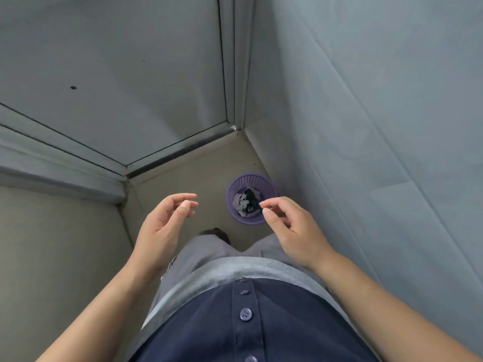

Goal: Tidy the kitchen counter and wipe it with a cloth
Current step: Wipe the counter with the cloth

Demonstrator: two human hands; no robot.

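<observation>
Navy buttoned shirt (pixel 261 330) and grey trousers (pixel 217 254) fill the bottom of the view as the person stands looking down at the floor (pixel 65 257). Both hands hang in the air in front of the body, holding nothing. Left hand (pixel 163 226) is loosely spread, fingers (pixel 187 197) gently curled and apart. Right hand (pixel 292 228) has its thumb and forefinger nearly pinched, with nothing between them that I can see. Just beyond the right hand, a small purple basket (pixel 236 182) sits on the floor by the wall (pixel 366 100), holding crumpled white and dark scraps (pixel 244 202). No writing is legible anywhere.
</observation>
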